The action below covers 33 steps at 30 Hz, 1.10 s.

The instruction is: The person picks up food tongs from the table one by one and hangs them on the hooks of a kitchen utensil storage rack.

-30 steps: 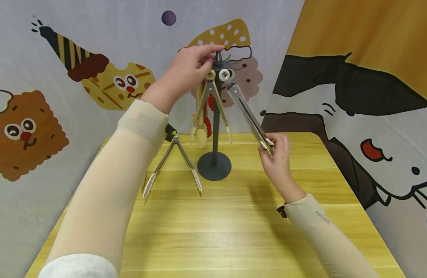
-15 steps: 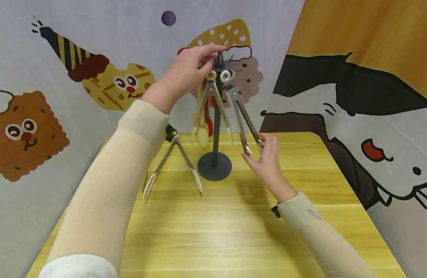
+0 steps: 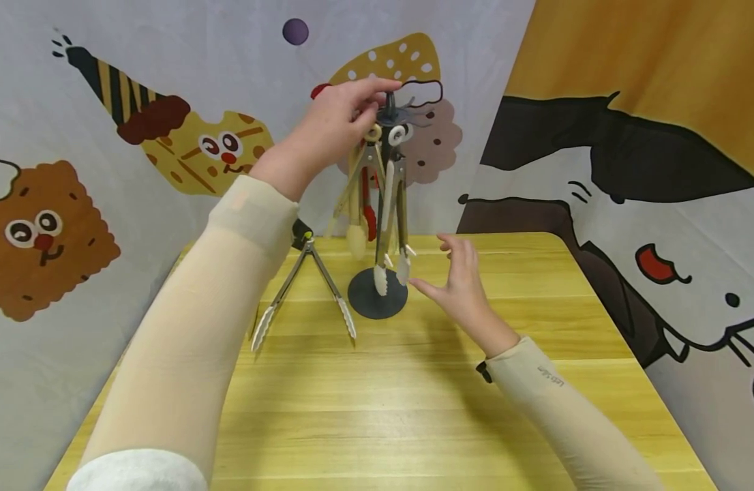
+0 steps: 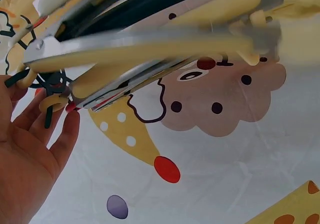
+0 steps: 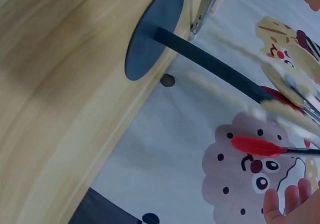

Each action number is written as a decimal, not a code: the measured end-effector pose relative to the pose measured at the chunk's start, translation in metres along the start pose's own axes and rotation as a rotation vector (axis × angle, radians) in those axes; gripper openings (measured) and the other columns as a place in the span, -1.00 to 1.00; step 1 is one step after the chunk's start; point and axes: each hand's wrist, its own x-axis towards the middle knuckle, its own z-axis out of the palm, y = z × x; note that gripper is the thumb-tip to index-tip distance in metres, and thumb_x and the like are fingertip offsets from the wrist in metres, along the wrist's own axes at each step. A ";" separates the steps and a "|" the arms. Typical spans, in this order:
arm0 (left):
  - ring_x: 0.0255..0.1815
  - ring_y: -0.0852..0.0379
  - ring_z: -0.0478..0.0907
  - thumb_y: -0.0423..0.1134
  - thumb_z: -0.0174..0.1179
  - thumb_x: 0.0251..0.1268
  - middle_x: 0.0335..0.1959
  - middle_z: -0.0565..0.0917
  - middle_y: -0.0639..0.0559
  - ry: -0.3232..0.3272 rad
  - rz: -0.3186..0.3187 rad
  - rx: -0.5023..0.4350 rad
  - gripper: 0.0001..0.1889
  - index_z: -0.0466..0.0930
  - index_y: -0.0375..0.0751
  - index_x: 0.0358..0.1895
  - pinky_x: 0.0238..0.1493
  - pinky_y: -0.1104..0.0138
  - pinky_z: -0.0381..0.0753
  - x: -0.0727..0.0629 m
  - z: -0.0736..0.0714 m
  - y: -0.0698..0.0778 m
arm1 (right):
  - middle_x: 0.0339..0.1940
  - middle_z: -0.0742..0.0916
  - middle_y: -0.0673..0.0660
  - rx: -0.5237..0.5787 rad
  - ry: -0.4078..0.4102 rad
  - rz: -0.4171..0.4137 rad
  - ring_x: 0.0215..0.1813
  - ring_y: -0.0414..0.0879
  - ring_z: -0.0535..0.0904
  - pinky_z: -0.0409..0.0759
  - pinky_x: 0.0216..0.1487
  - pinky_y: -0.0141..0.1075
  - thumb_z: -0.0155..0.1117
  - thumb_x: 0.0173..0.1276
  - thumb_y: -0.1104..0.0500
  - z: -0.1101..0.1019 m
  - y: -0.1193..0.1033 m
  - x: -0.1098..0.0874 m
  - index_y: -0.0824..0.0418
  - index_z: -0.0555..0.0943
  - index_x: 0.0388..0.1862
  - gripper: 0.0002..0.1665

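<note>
Head view: your left hand (image 3: 334, 119) pinches the top of the stand (image 3: 361, 298), toward the surface's (image 3: 401, 395) far edge. White-tipped tongs (image 3: 387, 208) hang there, just left of your spread right hand (image 3: 459, 290). Splayed tongs (image 3: 333, 286) sit left; bare wood stretches near.

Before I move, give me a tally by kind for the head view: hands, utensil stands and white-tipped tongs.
Hands: 2, the left hand and the right hand
Utensil stand: 1
White-tipped tongs: 2, the hanging pair and the tabletop pair
Total: 5
</note>
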 end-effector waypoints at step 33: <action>0.03 0.22 0.48 -0.47 -0.24 0.44 0.11 0.62 0.08 0.001 0.010 -0.060 -0.48 0.42 0.17 0.26 -0.23 0.38 0.40 0.010 -0.008 -0.005 | 0.00 0.42 0.28 -0.001 0.143 -0.112 -0.03 0.10 0.31 0.26 0.02 -0.15 0.44 0.12 0.13 -0.068 -0.022 0.073 0.23 0.29 0.24 -0.24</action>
